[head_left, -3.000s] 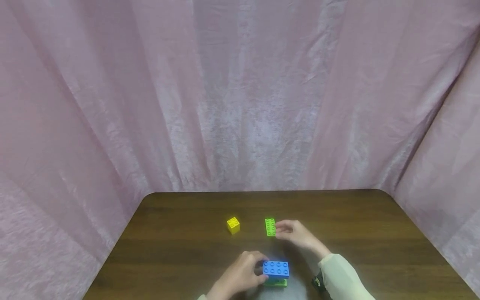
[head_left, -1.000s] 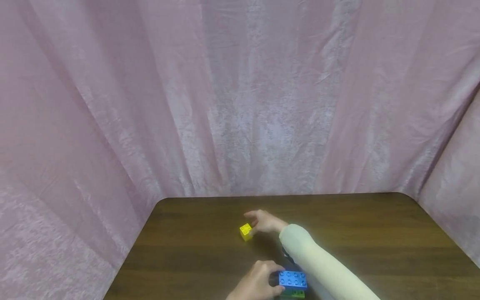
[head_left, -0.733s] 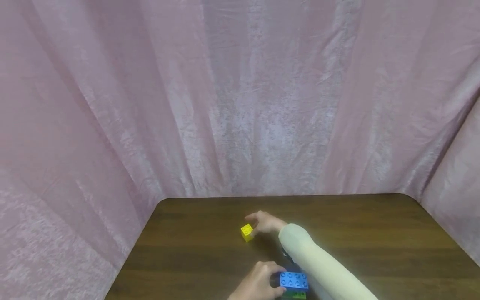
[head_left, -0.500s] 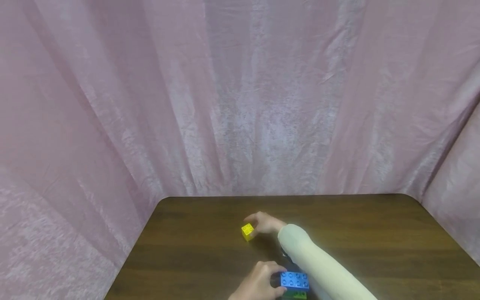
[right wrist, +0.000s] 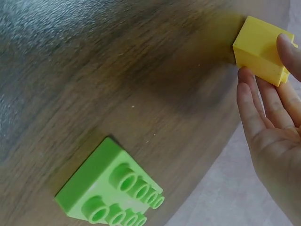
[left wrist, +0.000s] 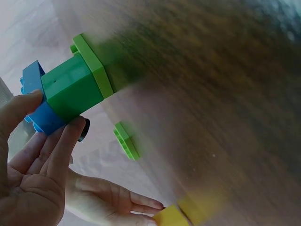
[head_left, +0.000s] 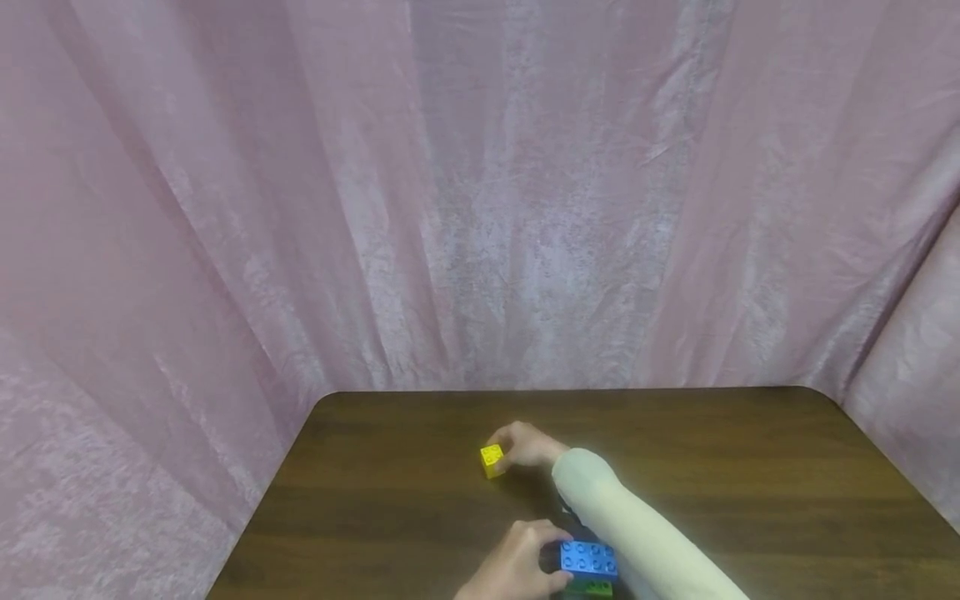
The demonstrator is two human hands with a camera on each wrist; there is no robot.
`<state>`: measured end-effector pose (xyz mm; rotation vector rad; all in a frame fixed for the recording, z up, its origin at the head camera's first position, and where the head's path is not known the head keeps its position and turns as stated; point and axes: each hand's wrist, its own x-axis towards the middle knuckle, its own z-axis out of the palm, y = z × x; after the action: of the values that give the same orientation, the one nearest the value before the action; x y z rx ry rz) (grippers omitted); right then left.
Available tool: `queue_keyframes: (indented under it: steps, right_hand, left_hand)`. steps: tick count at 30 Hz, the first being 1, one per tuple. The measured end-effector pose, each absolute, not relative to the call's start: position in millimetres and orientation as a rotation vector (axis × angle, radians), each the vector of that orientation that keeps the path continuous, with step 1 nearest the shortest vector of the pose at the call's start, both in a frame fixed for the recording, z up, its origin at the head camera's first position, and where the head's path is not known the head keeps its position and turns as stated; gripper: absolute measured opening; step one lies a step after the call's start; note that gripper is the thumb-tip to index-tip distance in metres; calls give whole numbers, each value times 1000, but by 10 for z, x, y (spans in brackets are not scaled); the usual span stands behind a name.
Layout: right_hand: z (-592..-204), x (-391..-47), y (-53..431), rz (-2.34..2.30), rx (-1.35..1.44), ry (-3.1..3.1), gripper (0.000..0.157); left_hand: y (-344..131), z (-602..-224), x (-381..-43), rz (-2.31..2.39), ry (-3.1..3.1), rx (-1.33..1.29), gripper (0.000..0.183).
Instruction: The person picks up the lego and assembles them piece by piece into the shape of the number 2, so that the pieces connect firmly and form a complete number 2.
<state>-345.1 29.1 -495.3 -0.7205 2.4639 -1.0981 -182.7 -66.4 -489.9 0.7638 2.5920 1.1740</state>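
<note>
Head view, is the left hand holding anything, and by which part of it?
Yes, the left hand pinches the blue rectangular studded plastic brick at its left end, between thumb and fingers.

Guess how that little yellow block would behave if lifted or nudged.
The yellow block looks like moulded plastic, so it should stay stiff and probably feel light. Its flat sides and square corners suggest it would slide or tip rather than roll. Its smooth faces might be slightly slippery.

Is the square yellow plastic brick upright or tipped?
Upright: the square yellow plastic brick, pinched in the right hand, shows its studs facing up in the head view.
</note>
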Motion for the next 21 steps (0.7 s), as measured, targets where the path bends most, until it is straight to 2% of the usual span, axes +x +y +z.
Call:
queue_keyframes:
  steps: [15,21]
  right_hand:
    - [-4663,-3443,541,-1111,-729,2507,37]
    - [-4566,-3312,755,-1090,-774,2545,38]
  left_hand:
    - [-670,-4922,-1863,1125,2643,828,33]
    - [-685,-4914,-1888,1049,2707,872,32]
